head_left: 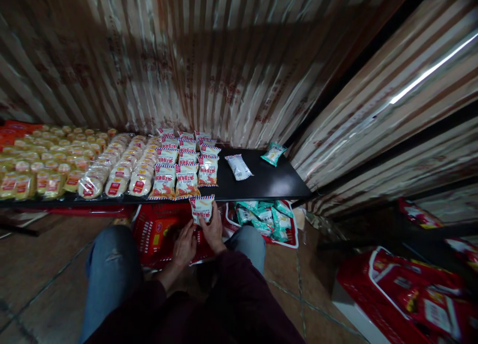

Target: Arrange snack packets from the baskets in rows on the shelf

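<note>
At the far left of the black shelf (pixel 261 184), orange packs (pixel 15 132) are laid beside rows of yellow-wrapped cakes (pixel 56 160). Next to these, round white cakes (pixel 115 184) in clear wrap are lined up in overlapping columns. Three columns of striped-edge snack bags (pixel 186 182) are then stood, slightly tilted, with printed fronts shown. Below them, a red basket (pixel 144 249) is partly covered by the arms. The left hand (pixel 185 244) is held with fingers extended at the lower edge of a white bag (pixel 201 208); whether anything is gripped by it cannot be told. That bag is pinched between thumb and fingers of the right hand (pixel 212 230), just in front of the shelf edge. Farther right, a single pale bag (pixel 239 168) and a green bag (pixel 274 154) are placed apart on the shelf. Underneath, green packs (pixel 265 219) are heaped in a white-rimmed basket (pixel 296 234). At the far right, red packs (pixel 435 309) are held in another basket (pixel 351 274).
</note>
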### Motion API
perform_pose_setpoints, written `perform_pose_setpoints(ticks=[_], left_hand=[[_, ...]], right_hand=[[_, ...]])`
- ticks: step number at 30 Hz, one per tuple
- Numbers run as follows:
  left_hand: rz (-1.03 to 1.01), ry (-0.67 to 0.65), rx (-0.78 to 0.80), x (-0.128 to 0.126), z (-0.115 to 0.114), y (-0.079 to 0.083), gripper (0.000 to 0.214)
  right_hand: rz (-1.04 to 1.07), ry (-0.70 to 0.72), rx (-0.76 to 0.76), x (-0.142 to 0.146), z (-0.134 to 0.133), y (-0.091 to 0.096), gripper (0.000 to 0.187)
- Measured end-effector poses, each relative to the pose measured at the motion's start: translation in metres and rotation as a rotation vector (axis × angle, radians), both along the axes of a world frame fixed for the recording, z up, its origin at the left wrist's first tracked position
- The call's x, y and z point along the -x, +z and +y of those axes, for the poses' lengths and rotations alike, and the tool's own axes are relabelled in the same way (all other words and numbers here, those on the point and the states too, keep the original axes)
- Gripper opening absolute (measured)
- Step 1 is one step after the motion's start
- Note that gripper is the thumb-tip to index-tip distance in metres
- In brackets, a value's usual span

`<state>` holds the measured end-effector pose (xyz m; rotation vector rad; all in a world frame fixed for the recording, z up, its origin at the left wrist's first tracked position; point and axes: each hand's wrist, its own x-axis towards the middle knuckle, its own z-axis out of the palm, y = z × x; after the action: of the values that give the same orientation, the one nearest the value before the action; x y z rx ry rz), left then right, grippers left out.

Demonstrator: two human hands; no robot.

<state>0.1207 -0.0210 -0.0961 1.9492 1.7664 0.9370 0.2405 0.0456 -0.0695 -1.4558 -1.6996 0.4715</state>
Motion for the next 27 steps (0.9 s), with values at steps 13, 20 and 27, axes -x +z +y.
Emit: perform_pose_setpoints(ticks=[13, 20, 27], left_hand=[[-0.175, 0.039, 0.065, 0.004, -0.005, 0.01, 0.05], [-0.139, -0.04, 0.174, 0.0, -0.016, 0.012, 0.053], [0.134, -0.161, 0.512, 0.006, -0.042, 0.01, 0.068]], right_hand=[[0.253, 0.057, 0.217, 0.0, -0.019, -0.003, 0.052], [0.343, 0.025, 0.464, -0.011, -0.024, -0.025, 0.033], [0.265, 0.005, 0.483, -0.008, -0.026, -0.039, 0.034]])
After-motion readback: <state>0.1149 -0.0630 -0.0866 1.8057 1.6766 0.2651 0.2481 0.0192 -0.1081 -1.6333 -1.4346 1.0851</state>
